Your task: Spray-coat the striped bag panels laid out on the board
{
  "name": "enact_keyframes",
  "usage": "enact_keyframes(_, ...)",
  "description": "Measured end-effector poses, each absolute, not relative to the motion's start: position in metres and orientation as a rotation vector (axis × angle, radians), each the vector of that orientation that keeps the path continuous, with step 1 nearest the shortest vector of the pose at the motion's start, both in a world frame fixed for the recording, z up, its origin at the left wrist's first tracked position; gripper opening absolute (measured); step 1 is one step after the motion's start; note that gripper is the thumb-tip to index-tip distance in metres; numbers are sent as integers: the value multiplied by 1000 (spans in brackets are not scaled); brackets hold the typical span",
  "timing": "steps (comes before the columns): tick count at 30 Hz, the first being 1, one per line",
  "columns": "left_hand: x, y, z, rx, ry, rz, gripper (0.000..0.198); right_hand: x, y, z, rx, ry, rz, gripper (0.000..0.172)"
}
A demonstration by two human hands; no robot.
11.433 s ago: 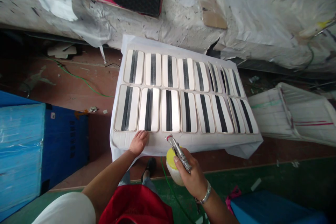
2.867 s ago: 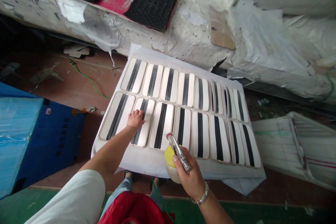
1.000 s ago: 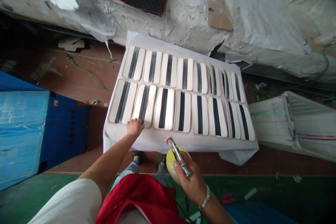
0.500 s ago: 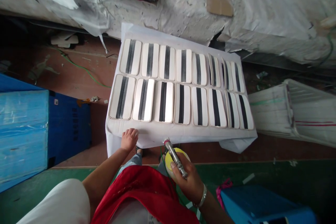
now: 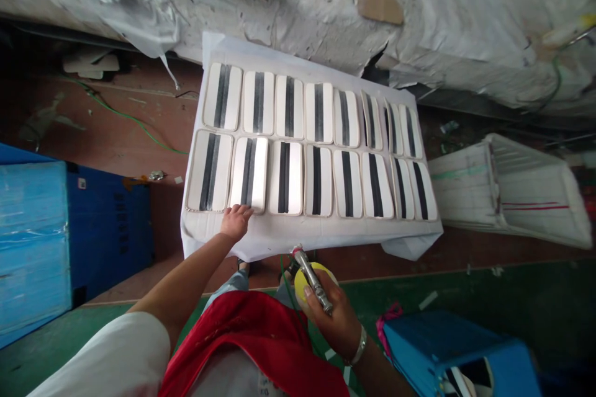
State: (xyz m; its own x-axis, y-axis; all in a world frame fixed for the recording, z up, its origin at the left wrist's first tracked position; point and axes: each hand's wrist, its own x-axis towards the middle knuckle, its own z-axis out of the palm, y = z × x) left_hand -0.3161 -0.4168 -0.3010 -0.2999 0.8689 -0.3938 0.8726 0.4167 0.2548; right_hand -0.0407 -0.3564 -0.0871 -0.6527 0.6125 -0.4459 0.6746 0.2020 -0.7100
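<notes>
My right hand [image 5: 333,313] grips a metal spray gun [image 5: 313,279] with a yellow-topped cup [image 5: 321,270] beneath it, held in front of my red apron. The gun's nozzle points toward the table's near edge. My left hand [image 5: 236,222] reaches to the front row, fingers loosely extended at the lower edge of a white padded panel [image 5: 249,177] with a dark central stripe. Whether the fingertips pinch that edge is hard to see; the panel lies flat. Beside it lie a left corner panel [image 5: 209,170] and another striped panel [image 5: 287,177]. Several such panels form two rows.
The panels lie on a table with a white cover [image 5: 279,239]. A blue box [image 5: 109,229] stands at left, a white basket [image 5: 535,192] at right, and a blue bin [image 5: 456,347] at lower right. A green hose [image 5: 135,121] runs over the floor. A paper-covered bench [image 5: 307,18] spans the back.
My left hand has moved forward and right, from the table's near edge to the second front-row panel. The right hand still holds the spray gun. The whole view has shifted slightly.
</notes>
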Motion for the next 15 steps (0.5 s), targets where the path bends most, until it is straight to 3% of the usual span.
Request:
enact_keyframes(7,-314,-425,-301,1523,2187,-92,52,-26,-357,-88,1385,2402,-1443,25)
enact_keyframes(15,-304,-413,-287,1484,2357,-16,40,-17,-354,-83,1469,2415,-1430,28)
